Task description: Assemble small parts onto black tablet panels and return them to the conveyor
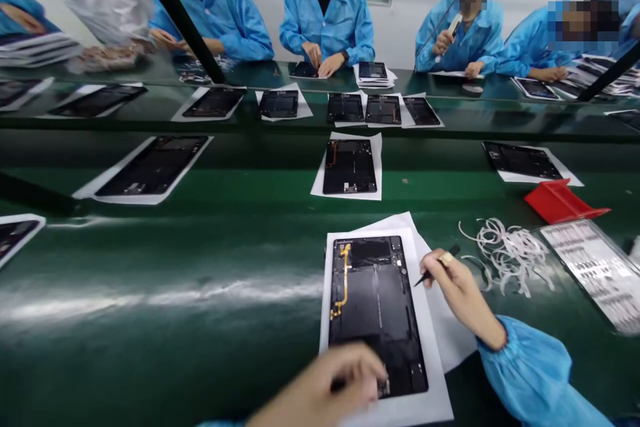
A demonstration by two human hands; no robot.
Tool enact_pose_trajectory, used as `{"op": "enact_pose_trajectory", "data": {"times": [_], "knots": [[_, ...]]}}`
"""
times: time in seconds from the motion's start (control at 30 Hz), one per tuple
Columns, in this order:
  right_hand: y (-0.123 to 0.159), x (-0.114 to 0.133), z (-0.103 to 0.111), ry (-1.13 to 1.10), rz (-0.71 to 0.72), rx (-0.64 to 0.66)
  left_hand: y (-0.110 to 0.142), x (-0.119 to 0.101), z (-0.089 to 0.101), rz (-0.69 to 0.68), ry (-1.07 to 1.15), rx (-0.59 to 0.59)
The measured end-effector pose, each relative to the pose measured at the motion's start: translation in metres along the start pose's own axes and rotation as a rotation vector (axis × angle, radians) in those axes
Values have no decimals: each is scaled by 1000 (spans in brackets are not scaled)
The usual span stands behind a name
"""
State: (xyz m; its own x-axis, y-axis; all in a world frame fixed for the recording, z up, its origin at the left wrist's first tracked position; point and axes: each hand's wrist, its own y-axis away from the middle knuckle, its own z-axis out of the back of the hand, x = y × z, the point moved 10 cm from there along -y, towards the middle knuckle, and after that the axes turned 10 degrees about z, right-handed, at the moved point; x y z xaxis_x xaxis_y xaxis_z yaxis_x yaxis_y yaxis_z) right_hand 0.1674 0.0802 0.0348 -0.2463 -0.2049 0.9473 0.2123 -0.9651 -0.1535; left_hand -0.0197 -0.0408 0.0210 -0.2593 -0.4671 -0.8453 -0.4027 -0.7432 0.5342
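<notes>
A black tablet housing (363, 307) with a yellow flex cable (346, 280) along its left side lies on white paper (435, 400) in front of me. My right hand (453, 287) is closed on black tweezers (423, 277), whose pointed tip is just off the housing's right edge. Over the housing's lower left part hovers my left hand (333, 380), smeared by motion. Its fingers look bent, and whether anything is between them cannot be made out. Another sheet (455, 340) sticks out from beneath on the right.
To the right are a heap of white strips (510, 253), a red tray-like piece (563, 200) and a clear-covered sheet of small parts (595, 267). More tablet housings on paper, such as one (350, 167), lie across the green bench (150, 347). Co-workers in blue sit opposite.
</notes>
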Motion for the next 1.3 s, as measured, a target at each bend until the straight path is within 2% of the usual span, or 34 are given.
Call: {"op": "enact_pose_trajectory", "data": {"times": [0.03,0.1,0.17,0.23,0.33,0.47,0.6,0.83,1.17,1.3], "knots": [[6,-7,-4,-50,-5,-10,-19,-10,10,-31,-65,-21],[13,-23,-7,-95,-24,-64,-55,-32,38,-131,-197,-176],[16,-38,-5,-105,-48,-136,-85,-48,58,-211,-308,-321],[18,-48,-3,-98,-59,-196,-106,-57,61,-279,-416,-386],[20,-52,-1,-60,-39,-232,-124,-64,50,-370,-502,-388],[21,-48,0,-28,-6,-261,-129,-67,39,-393,-545,-369],[19,-45,-1,-33,6,-270,-125,-67,37,-375,-584,-355],[19,-46,-1,-45,3,-291,-119,-66,33,-403,-680,-398],[17,-47,3,-9,-33,-330,-122,-65,35,-390,-635,-408],[11,-44,-2,-59,-30,-306,-123,-66,37,-364,-626,-415]]}}
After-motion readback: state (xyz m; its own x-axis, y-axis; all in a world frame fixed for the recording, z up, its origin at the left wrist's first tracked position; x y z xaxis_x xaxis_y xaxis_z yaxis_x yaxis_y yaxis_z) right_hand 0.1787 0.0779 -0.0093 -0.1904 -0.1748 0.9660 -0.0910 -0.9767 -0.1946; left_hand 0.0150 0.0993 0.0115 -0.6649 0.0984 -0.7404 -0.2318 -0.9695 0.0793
